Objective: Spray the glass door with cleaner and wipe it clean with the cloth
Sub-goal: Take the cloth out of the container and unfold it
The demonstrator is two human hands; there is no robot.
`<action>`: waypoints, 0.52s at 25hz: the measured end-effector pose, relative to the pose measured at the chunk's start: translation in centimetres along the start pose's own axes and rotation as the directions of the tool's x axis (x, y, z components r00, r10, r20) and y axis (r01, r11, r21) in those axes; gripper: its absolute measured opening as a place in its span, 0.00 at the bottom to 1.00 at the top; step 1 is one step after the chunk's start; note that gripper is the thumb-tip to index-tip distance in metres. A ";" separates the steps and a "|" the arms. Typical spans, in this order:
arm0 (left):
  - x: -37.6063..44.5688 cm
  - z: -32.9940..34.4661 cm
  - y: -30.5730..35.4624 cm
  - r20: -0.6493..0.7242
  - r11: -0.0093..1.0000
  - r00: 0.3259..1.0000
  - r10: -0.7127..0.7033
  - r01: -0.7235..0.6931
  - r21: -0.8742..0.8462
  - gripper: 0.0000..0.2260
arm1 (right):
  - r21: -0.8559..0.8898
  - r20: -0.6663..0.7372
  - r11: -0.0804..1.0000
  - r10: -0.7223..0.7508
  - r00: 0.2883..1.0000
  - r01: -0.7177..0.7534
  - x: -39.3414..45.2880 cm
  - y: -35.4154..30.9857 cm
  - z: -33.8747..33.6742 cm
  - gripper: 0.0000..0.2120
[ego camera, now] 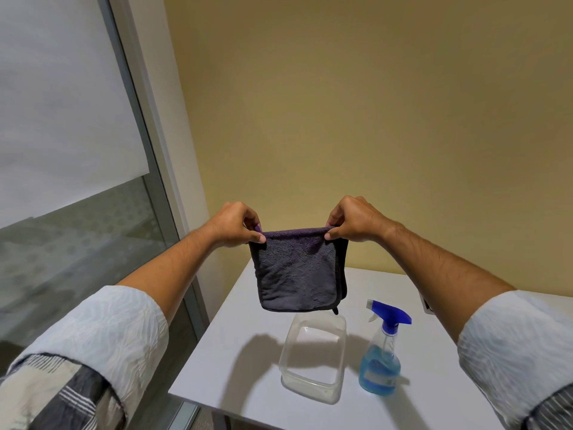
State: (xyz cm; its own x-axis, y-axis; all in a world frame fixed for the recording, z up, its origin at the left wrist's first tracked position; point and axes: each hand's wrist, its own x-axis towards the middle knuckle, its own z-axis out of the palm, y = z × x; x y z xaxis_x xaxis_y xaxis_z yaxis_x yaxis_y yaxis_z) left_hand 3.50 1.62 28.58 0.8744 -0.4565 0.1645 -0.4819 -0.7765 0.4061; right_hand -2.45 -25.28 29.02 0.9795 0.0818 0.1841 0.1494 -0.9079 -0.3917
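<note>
Nearest the camera, the white flat worktop [248, 367] carries a clear rectangular plastic container [313, 358], with nothing visible inside it, and just to its right a clear plastic spray bottle with a blue trigger head and blue cleaner inside [383, 352], standing upright and untouched.

Above these, lifted clear of the worktop, hangs the dark grey-purple folded terry cloth [297, 271]. The left hand [237, 225] pinches its upper left corner between thumb and fingertips, and the right hand [352, 220] pinches the upper right corner the same way, so each grip is clenched on the cloth and the top edge is stretched between them. The cloth hangs doubled, with a second layer showing along its right edge.

The step in hand looks like readying the cloth. To do it well, keep the top edge taut and level and the layers squared, so the pad ends flat and thick enough to wipe evenly.

Farther off at the left stands the tall grey-framed glass door [102, 231], its upper part behind a white blind [55, 103]. It appears not yet sprayed, though I cannot be sure; spraying probably needs one hand freed for the bottle.
</note>
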 end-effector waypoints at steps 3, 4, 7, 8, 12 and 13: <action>-0.9 -1.6 -0.4 0.016 0.998 0.999 -0.041 0.042 -0.057 0.09 | 0.031 0.035 1.000 0.003 0.999 -0.004 0.3 -1.6 -0.8 0.10; -1.2 -2.2 -0.5 0.023 0.995 0.998 -0.056 0.058 -0.077 0.08 | 0.063 0.051 0.998 0.013 0.999 -0.017 0.4 -2.3 -1.1 0.10; -2.3 -4.0 -1.1 0.051 0.979 0.992 -0.114 0.121 -0.165 0.07 | 0.147 0.098 0.986 0.058 0.994 -0.072 0.7 -4.6 -1.7 0.09; -2.6 -4.5 -1.4 0.057 0.972 0.990 -0.132 0.140 -0.188 0.08 | 0.164 0.107 0.983 0.066 0.992 -0.083 0.8 -5.4 -1.7 0.10; -4.6 -6.6 -3.5 0.054 0.958 0.982 -0.181 0.188 -0.216 0.08 | 0.206 0.145 0.970 0.099 0.984 -0.128 1.3 -8.9 -1.2 0.11; -5.2 -7.0 -4.1 0.050 0.957 0.981 -0.189 0.195 -0.216 0.08 | 0.209 0.155 0.969 0.103 0.983 -0.134 1.4 -9.7 -0.9 0.11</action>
State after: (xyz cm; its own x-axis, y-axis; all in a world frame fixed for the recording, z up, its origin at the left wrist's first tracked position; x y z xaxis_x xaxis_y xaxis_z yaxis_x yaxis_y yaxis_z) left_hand 1.36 10.17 32.35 0.9455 -0.3231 0.0400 -0.2782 -0.7382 0.6145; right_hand -2.63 -16.67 33.88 0.9987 0.0509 0.0009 0.0416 -0.8046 -0.5924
